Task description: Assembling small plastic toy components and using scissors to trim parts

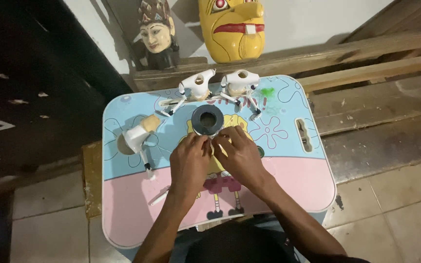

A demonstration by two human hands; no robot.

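My left hand and my right hand meet over the middle of a small pastel blue and pink lap table printed with a cartoon figure. Their fingertips pinch together on something small that the fingers hide. Just beyond the fingertips lies a dark roll of tape, flat on the table. A white-painted carved wooden piece with a thin stick lies to the left of my left hand.
Two more white carved pieces with sticks rest at the table's far edge. A yellow mask and a small carved head lean against the wall behind. Wooden planks lie to the right, tiled floor below.
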